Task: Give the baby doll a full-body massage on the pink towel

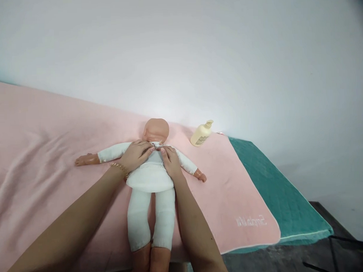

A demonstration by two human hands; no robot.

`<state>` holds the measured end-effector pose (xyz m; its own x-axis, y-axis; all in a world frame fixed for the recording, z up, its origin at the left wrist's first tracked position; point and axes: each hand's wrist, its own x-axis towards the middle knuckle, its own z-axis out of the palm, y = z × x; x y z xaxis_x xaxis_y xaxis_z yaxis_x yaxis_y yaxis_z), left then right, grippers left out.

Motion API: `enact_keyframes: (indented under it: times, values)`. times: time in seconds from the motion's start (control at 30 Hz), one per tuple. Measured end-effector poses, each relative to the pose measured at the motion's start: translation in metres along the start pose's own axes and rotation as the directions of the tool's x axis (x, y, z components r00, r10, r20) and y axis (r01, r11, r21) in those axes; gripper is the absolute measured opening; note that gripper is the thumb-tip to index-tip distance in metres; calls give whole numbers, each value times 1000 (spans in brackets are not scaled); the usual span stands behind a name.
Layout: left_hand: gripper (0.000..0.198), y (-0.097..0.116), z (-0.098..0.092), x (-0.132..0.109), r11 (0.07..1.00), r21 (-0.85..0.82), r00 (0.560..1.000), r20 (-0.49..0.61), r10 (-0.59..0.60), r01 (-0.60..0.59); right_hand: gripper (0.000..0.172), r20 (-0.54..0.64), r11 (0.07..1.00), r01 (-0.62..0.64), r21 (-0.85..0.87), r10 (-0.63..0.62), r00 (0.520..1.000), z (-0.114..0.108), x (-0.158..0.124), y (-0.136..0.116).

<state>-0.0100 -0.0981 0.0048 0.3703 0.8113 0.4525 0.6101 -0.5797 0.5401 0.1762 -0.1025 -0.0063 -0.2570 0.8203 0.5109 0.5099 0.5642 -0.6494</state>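
Observation:
A baby doll (pixel 150 178) in white cloth lies stretched out on a pink towel, its arms spread to the sides and its legs towards me. Its bare head (pixel 156 131) points at the wall, with no facial features showing. Across the upper torso, just below the neck, rests my left hand (pixel 136 155), fingers laid over the doll's shoulder. My right hand (pixel 171 161) lies on the opposite shoulder, its fingers slightly bent. The two thumbs almost meet at the middle. Both hands press flat against the doll without gripping it.
A pale yellow pump bottle (pixel 201 134) stands to the right of the doll's head, near the wall. Under the pink towel (pixel 231 205), a green cover (pixel 275 192) shows at the right. The table's front edge runs below the doll's legs.

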Motion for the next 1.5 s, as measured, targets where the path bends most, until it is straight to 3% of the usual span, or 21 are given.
enact_keyframes:
  times: [0.17, 0.4, 0.8, 1.17, 1.3, 1.5]
  values:
    - [42, 0, 0, -1, 1000, 12, 1000, 9, -6, 6, 46, 15, 1000, -5, -18, 5, 1000, 1, 2, 1]
    - [38, -6, 7, -4, 999, -18, 997, -74, 33, -34, 40, -37, 999, 20, 33, -19, 999, -1, -4, 0]
    - [43, -10, 10, -2, 1000, -1, 1000, -17, 8, -8, 42, 43, 998, -10, -63, 13, 999, 4, 0, 10]
    - [44, -6, 7, -2, 1000, -24, 1000, -12, -2, 1, 45, 15, 998, -46, -46, 47, 999, 4, -1, 7]
    - [42, -4, 6, -4, 996, -87, 997, -77, -16, 9, 44, -45, 998, -28, 65, 31, 999, 2, -2, 6]
    - [37, 4, 1, -10, 988, -153, 950, -303, -78, 32, 39, -171, 959, -12, 283, 63, 983, -1, -7, 6]
